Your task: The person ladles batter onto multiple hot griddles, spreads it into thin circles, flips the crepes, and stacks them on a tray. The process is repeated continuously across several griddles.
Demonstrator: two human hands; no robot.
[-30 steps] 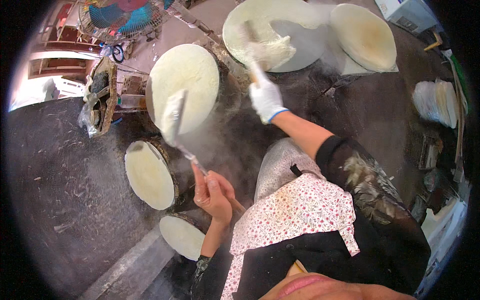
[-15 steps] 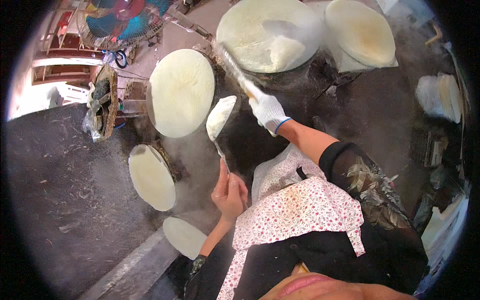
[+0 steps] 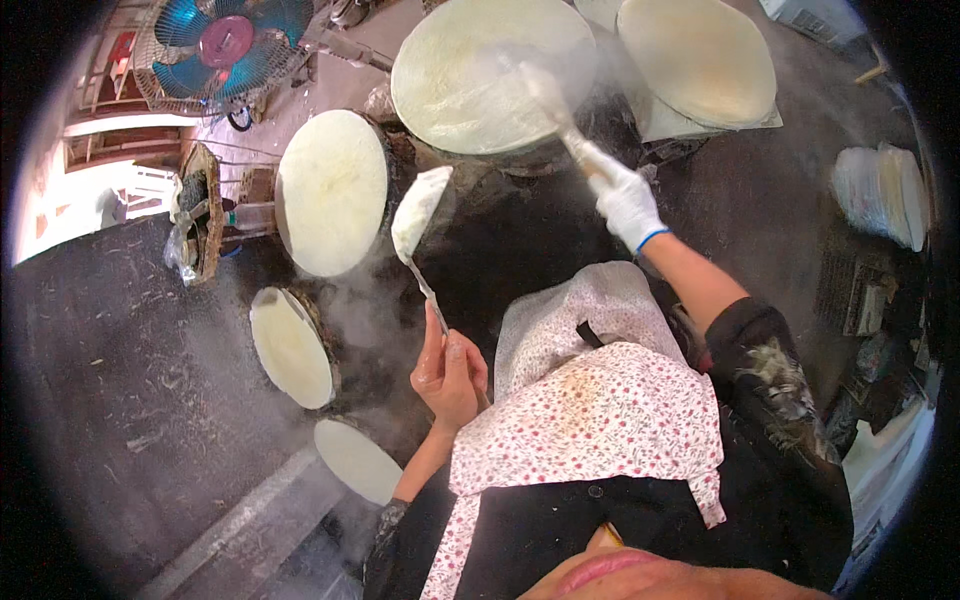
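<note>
My left hand (image 3: 447, 375) is closed around the thin handle of a spatula (image 3: 421, 212) whose end carries a thick white, batter-like mass. It is held up between a round pale sheet and my apron. My right hand (image 3: 625, 205), in a white knitted glove with a blue cuff, grips a light handle of a white-coated tool (image 3: 548, 95). Its far end is blurred by motion and steam, so its exact kind is unclear. That end reaches over the large round sheet of pale batter (image 3: 450, 75) at the top, though contact cannot be made out.
More round pale sheets lie left (image 3: 332, 195), lower left (image 3: 290, 345), near my left forearm (image 3: 357, 462) and top right (image 3: 700, 60). A blue-bladed fan (image 3: 225, 42) stands upper left beyond a basket (image 3: 205, 215). A wrapped pale stack (image 3: 880, 195) is at right. Steam rises throughout.
My right hand has moved right, swinging the tool's end up over the large sheet. A thick white patch and grey shape there no longer show. My left hand still holds the loaded spatula.
</note>
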